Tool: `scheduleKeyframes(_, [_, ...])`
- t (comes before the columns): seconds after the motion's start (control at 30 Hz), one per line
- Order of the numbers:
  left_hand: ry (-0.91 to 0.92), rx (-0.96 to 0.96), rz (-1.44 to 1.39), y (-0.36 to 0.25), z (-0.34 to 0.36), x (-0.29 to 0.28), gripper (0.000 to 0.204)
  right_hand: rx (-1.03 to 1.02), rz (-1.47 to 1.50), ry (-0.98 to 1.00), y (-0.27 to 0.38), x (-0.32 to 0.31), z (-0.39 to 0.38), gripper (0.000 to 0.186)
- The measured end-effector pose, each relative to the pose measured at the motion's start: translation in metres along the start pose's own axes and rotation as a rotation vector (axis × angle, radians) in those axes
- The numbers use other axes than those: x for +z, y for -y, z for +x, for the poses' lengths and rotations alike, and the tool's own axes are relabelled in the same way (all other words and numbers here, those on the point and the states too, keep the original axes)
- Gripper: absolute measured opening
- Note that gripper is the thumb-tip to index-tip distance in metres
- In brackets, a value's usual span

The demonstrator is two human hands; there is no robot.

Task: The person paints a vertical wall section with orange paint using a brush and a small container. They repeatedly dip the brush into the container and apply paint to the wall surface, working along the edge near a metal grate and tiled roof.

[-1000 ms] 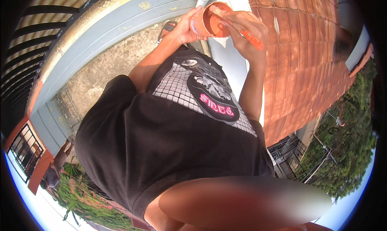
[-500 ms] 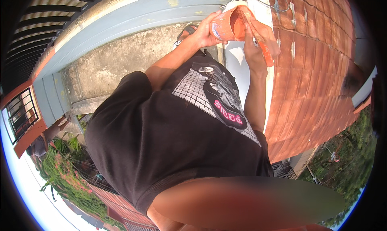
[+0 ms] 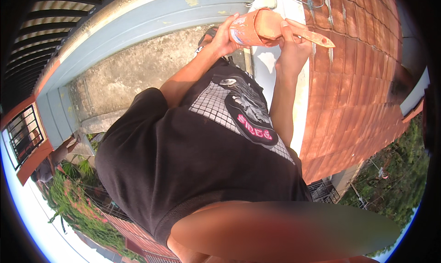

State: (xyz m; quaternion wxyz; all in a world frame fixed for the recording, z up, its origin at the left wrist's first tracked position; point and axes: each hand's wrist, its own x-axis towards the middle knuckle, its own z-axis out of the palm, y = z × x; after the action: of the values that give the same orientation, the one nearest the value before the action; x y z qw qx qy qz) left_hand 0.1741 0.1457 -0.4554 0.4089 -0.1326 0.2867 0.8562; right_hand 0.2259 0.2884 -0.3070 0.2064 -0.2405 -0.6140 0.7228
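Note:
My left hand is wrapped round the side of an orange-smeared paint can, which is tilted with its mouth turned to the right. In my right hand is a paintbrush, gripped near the base of its flat, orange-stained handle. The handle points right, its holed end out over the roof tiles. Its head end is at the can's mouth; orange paint covers both, so how far the bristles reach inside is hard to tell.
Right of me slopes a reddish tiled roof, bordered by a white ledge. A thin cable loops over its top. A grey-blue wall curves along the left beside a concrete floor. Dark metal bars stand beyond.
The brush handle has swung from pointing down toward me to pointing right across the roof. My right hand has turned with it. The can has shifted slightly left, still in my left hand.

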Motion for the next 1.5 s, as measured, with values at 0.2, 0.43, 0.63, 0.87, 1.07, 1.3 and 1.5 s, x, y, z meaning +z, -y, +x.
scheduleKeyframes(0.2, [0.058, -0.035, -0.03, 0.002, 0.003, 0.008, 0.061, 0.035, 0.017, -0.015, 0.008, -0.025, 0.004, 0.019])
scheduleKeyframes(0.43, [0.049, -0.057, -0.042, 0.005, 0.004, 0.014, 0.062, -0.02, 0.027, -0.073, 0.012, -0.048, 0.002, 0.015])
scheduleKeyframes(0.63, [0.086, -0.1, -0.072, 0.002, 0.0, 0.024, 0.064, 0.051, 0.161, -0.087, 0.005, -0.057, 0.006, 0.016])
scheduleKeyframes(0.87, [0.071, -0.119, -0.113, -0.002, -0.004, 0.034, 0.064, 0.216, 0.381, -0.138, 0.0, -0.067, 0.019, 0.016])
scheduleKeyframes(1.07, [0.035, -0.138, -0.043, -0.004, 0.001, 0.033, 0.065, -0.046, -0.004, -0.039, 0.025, -0.074, 0.016, 0.015])
scheduleKeyframes(1.3, [0.112, -0.165, 0.054, 0.006, 0.012, 0.031, 0.059, -0.148, -0.186, 0.064, 0.029, -0.062, 0.005, 0.01])
scheduleKeyframes(1.5, [0.097, -0.19, 0.077, 0.011, 0.023, 0.042, 0.062, 0.025, -0.051, -0.085, 0.019, -0.055, 0.005, 0.015])
